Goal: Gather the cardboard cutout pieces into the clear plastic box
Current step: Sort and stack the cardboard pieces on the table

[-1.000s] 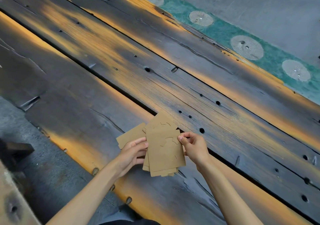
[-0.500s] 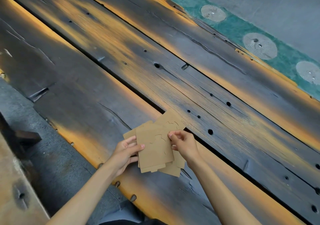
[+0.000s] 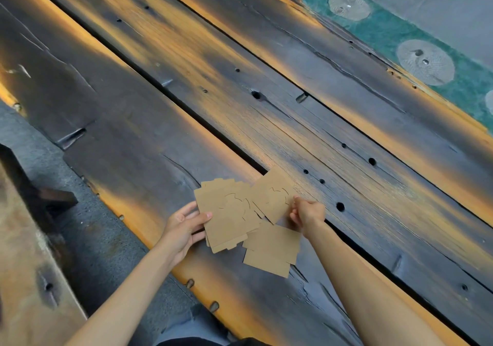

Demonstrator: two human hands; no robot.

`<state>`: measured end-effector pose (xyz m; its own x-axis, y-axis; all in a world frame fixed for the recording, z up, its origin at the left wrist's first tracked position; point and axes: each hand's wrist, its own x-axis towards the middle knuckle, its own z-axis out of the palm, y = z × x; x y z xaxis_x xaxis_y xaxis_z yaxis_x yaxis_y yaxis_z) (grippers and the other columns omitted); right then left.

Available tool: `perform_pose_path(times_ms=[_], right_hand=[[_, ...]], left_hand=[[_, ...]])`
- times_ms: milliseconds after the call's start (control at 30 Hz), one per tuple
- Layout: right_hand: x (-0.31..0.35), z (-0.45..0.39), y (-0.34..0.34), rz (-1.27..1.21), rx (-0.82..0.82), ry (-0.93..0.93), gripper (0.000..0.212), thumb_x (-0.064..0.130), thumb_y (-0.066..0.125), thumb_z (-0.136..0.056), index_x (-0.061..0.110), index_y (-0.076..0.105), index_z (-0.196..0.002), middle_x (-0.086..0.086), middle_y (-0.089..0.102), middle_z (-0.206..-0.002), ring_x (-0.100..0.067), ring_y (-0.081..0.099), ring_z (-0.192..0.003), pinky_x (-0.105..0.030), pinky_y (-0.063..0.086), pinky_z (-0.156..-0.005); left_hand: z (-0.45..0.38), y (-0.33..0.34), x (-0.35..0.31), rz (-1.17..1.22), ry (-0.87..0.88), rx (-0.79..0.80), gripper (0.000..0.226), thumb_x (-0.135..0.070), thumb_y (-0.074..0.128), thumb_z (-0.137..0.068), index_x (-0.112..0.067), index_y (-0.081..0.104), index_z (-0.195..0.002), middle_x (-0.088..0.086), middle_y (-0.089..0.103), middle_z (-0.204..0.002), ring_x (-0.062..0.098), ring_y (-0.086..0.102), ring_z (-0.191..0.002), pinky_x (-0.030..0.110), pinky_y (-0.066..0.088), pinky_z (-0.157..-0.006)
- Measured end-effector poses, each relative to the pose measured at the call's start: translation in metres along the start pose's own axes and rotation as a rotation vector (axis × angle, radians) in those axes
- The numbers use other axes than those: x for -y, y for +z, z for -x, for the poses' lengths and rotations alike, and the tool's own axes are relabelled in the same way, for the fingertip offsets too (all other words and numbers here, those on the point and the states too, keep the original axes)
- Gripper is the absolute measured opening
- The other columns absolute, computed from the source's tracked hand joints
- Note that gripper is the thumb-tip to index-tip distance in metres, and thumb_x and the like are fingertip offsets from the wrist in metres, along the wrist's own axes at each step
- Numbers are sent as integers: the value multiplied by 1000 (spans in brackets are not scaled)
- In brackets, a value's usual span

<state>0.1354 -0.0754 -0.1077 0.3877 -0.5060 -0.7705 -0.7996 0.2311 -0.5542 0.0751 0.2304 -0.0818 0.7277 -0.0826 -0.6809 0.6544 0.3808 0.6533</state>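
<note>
My left hand [image 3: 184, 225] grips a stack of brown cardboard cutout pieces [image 3: 229, 215] by its left edge, thumb on top. Just right of that stack, my right hand [image 3: 306, 213] pinches the right edge of a single cardboard piece [image 3: 272, 199] that overlaps the stack's upper right corner. Two more cardboard pieces [image 3: 272, 249] lie below the stack; whether they rest on the wood or hang from the stack I cannot tell. Curved cut lines show on the top sheets. No clear plastic box is in view.
The hands work over a dark, charred-looking wooden plank table [image 3: 266, 92] with holes and a long gap between planks. A green strip with pale round patches [image 3: 424, 60] runs along the far edge. Grey floor [image 3: 80, 225] and a wooden bench [image 3: 24, 265] are at the left.
The pieces were one held bundle; now they are fanned apart. My right hand moved right with one piece, and two pieces show below the stack.
</note>
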Motion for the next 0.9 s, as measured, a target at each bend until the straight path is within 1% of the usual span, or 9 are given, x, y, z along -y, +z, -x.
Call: perform_pose_path(times_ms=[67, 233, 367, 433, 533, 600, 700, 800, 900], right_hand=[[1, -4, 4, -28, -7, 40, 16, 18, 74, -93, 5, 74, -84, -5, 68, -68, -10, 57, -46, -21, 53, -46], [2, -8, 6, -82, 1, 83, 9, 13, 75, -92, 5, 76, -94, -6, 70, -78, -8, 59, -55, -17, 55, -46], [6, -2, -3, -175, 54, 61, 9, 12, 74, -92, 7, 74, -99, -5, 66, -82, -9, 57, -63, -14, 53, -44], [9, 3, -11, -189, 63, -1, 7, 15, 75, -91, 11, 72, -95, -4, 67, -93, -11, 62, -77, -18, 56, -55], [16, 13, -27, -222, 119, -113, 13, 15, 72, -94, 10, 69, -105, -8, 72, -110, -19, 70, -102, -30, 58, -80], [23, 23, -41, -229, 123, -200, 17, 17, 70, -96, 9, 68, -111, -10, 72, -110, -19, 71, -99, -30, 58, -80], [38, 43, -65, -214, 138, -308, 16, 20, 71, -95, 15, 69, -111, -4, 73, -94, -9, 71, -81, -20, 57, -64], [47, 66, -81, -107, 241, -366, 22, 25, 74, -93, 19, 72, -113, 2, 77, -89, -6, 73, -81, -25, 55, -68], [44, 88, -82, 7, 355, -388, 16, 24, 74, -92, 19, 76, -108, 2, 79, -93, -6, 73, -81, -27, 52, -69]], left_hand=[[-3, -1, 0, 12, -5, -17, 35, 0, 70, -90, -14, 69, -122, 11, 77, -119, 27, 73, -111, 38, 64, -81], [-12, -1, -3, 24, 1, -32, 33, -1, 69, -91, -16, 69, -121, 9, 77, -119, 26, 73, -112, 40, 63, -86], [-14, 1, -5, 48, 5, -31, 33, -1, 68, -92, -14, 68, -122, 9, 77, -120, 25, 73, -111, 38, 64, -81], [-14, 2, -7, 49, 6, -30, 35, -1, 68, -92, -14, 67, -125, 9, 77, -121, 24, 73, -111, 38, 64, -81], [-11, 3, -9, 40, 7, -11, 36, -3, 69, -93, -16, 67, -126, 8, 76, -122, 23, 73, -112, 37, 64, -81], [-8, 4, -10, 44, 9, 1, 36, -4, 69, -93, -16, 66, -126, 7, 76, -123, 23, 73, -113, 36, 64, -81], [-5, 9, -11, 75, 1, 35, 37, -5, 70, -93, -16, 66, -127, 8, 75, -124, 25, 72, -114, 36, 64, -81], [0, 16, -12, 117, -10, 110, 42, -7, 71, -91, -14, 64, -132, 12, 73, -128, 29, 70, -117, 37, 63, -82], [6, 26, -12, 141, -25, 205, 49, -8, 73, -89, -13, 62, -136, 15, 70, -133, 29, 71, -116, 38, 62, -84]])
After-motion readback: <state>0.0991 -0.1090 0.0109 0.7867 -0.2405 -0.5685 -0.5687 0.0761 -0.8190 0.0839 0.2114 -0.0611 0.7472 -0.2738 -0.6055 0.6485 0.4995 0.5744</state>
